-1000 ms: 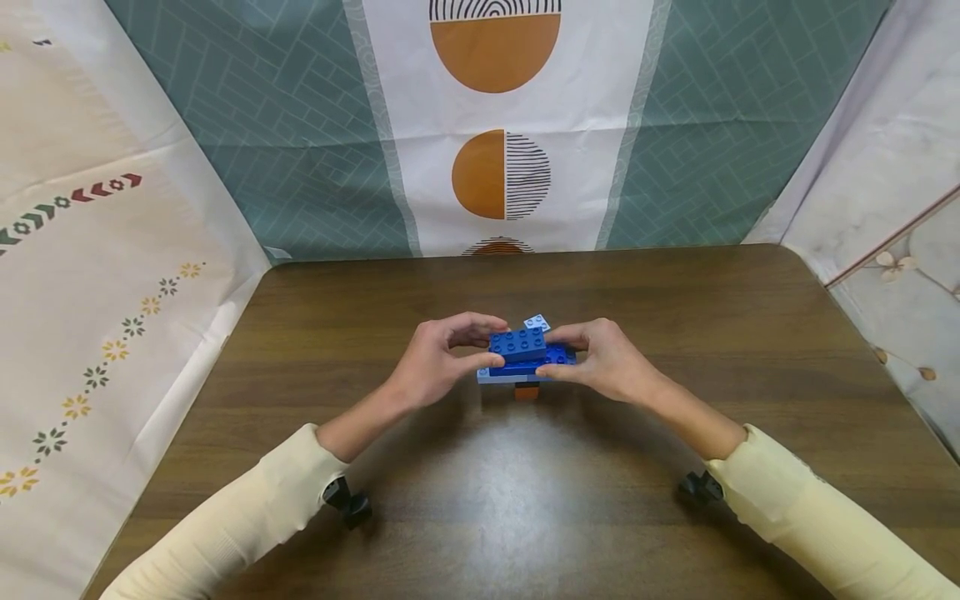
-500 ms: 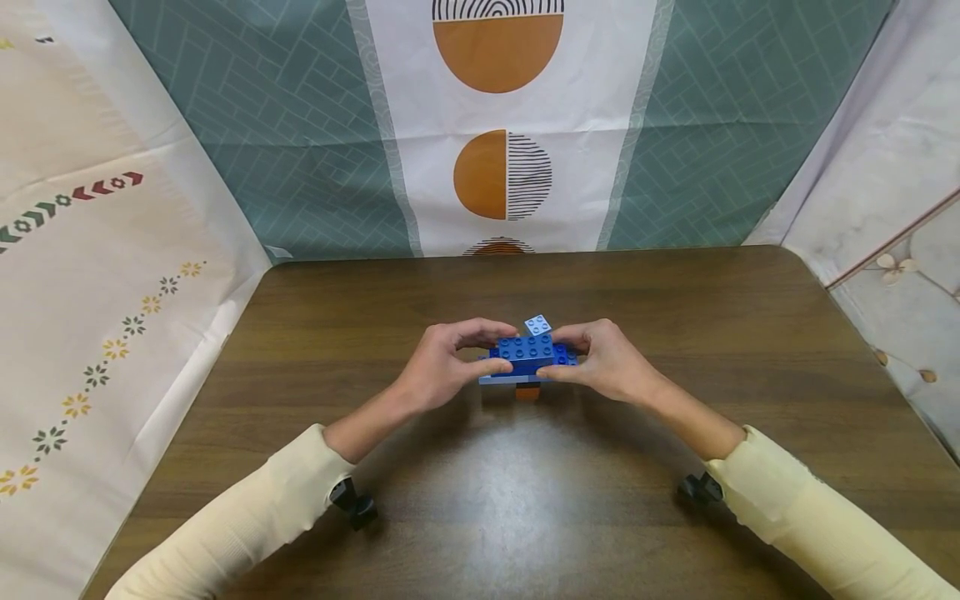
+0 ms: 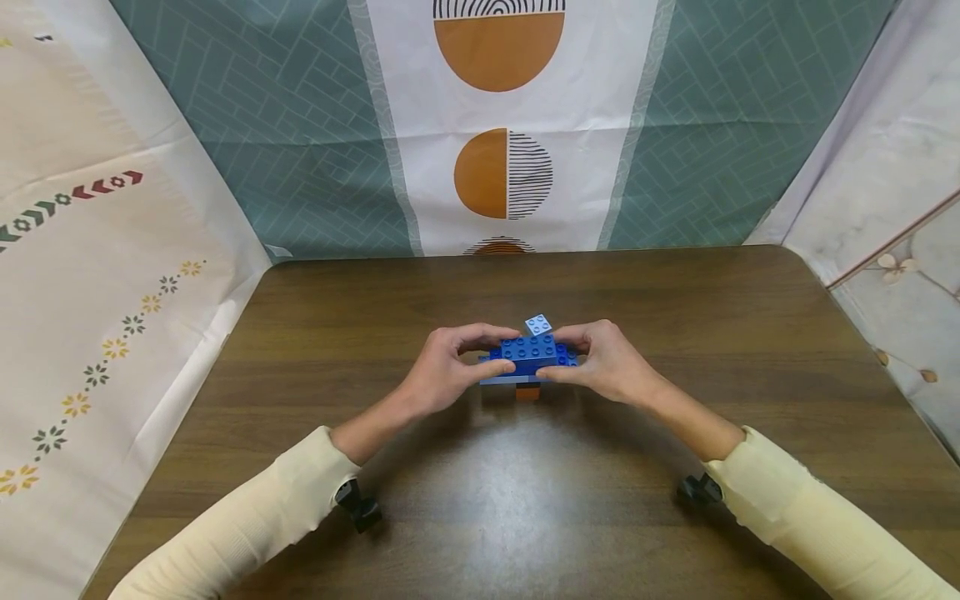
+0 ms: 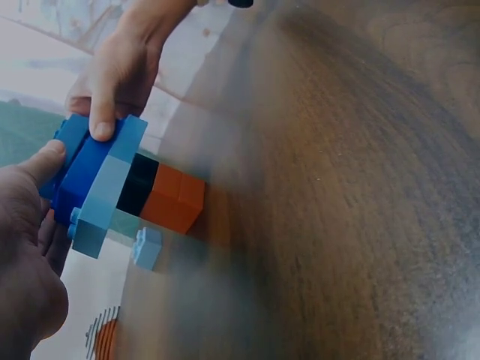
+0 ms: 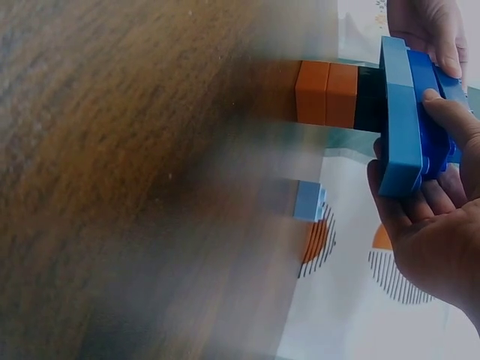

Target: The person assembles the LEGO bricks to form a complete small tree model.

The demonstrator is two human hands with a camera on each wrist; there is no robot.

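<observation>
Between my hands stands a stack of toy building bricks. Two orange bricks (image 4: 174, 199) form its foot, with a black brick (image 4: 138, 184) above them. A wider light blue layer (image 5: 401, 142) lies on that, then a dark blue layer (image 4: 84, 166). On top sits a medium blue brick (image 3: 529, 353), which my left hand (image 3: 441, 372) pinches between thumb and fingers at its left end. My right hand (image 3: 609, 363) grips the right side of the stack, thumb on the dark blue layer. Behind the stack, a small light blue brick (image 3: 538, 325) rests apart on the table.
The brown wooden table (image 3: 480, 500) runs back to a patterned cloth (image 3: 315, 150) hanging behind it. Light cloths hang at the left and right sides. Black devices (image 3: 358, 505) are strapped at both wrists.
My left hand has moved slightly right and toward me with the medium blue brick, which now sits straighter and lower on the dark blue layer. My right hand has stayed nearly still.
</observation>
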